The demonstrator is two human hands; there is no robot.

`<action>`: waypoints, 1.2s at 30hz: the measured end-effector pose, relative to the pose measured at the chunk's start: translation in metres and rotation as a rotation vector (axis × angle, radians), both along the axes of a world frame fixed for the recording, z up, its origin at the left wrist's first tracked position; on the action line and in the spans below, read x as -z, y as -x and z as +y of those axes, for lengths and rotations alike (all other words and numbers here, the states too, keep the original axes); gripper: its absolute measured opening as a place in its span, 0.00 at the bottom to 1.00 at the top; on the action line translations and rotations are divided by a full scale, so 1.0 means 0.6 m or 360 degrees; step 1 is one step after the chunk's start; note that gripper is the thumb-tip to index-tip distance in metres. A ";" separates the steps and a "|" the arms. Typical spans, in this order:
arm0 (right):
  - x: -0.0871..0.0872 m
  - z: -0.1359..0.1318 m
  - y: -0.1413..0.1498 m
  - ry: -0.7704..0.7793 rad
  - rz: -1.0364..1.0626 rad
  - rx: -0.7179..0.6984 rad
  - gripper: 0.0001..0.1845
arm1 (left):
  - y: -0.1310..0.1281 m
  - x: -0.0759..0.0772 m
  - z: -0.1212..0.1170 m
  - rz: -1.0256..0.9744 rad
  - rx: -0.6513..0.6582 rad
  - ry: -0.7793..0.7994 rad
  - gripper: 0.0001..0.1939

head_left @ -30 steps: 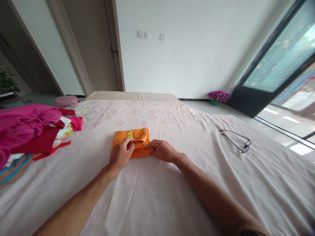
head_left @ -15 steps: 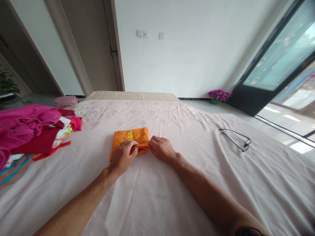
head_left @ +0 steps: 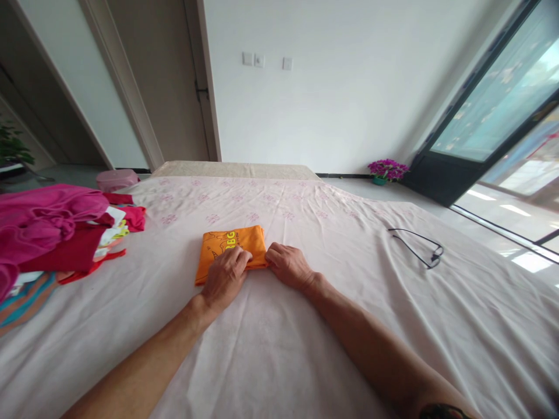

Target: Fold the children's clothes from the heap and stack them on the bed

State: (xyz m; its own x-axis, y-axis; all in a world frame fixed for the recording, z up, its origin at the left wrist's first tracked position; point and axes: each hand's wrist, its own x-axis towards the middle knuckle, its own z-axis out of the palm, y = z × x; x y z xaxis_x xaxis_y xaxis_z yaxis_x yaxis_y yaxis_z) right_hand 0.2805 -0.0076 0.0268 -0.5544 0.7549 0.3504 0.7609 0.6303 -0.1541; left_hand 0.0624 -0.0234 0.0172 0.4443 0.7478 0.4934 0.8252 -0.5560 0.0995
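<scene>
Right there, just left of centre frame, the left hand (head_left: 225, 274) curled over the folded orange cloth (head_left: 209, 247), grip unclear, while the right hand (head_left: 288, 265) pinched its corner, apparently keeping the fold square.

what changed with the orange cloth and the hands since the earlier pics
The loose near edge of the orange cloth has been tucked in, leaving it flatter. The left hand moved slightly right; both hands stay on the cloth. The glasses and clothes pile stayed put.
</scene>
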 end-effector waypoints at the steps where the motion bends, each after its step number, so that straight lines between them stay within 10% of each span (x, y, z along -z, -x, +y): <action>1: 0.000 -0.001 -0.003 0.0033 0.0014 -0.0011 0.07 | 0.001 -0.001 -0.001 0.0019 0.0030 0.0010 0.15; 15: -0.010 -0.013 0.001 0.0079 0.0275 -0.0209 0.11 | 0.007 -0.007 -0.010 -0.0233 0.0394 0.0205 0.12; 21: -0.006 -0.010 0.001 0.0143 0.0217 -0.0161 0.12 | 0.054 -0.024 0.024 -0.0622 -0.0015 0.0279 0.19; 36: -0.037 0.027 0.135 0.0223 0.0216 0.0272 0.29 | 0.060 0.043 0.043 0.0149 -0.0281 0.0081 0.28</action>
State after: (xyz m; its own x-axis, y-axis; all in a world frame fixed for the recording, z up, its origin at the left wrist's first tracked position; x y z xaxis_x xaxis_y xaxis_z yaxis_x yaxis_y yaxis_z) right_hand 0.1994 0.0089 0.0488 -0.3694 0.8801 0.2983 0.8210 0.4595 -0.3390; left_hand 0.0264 0.0021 -0.0086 0.3459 0.8411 0.4158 0.9165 -0.3978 0.0423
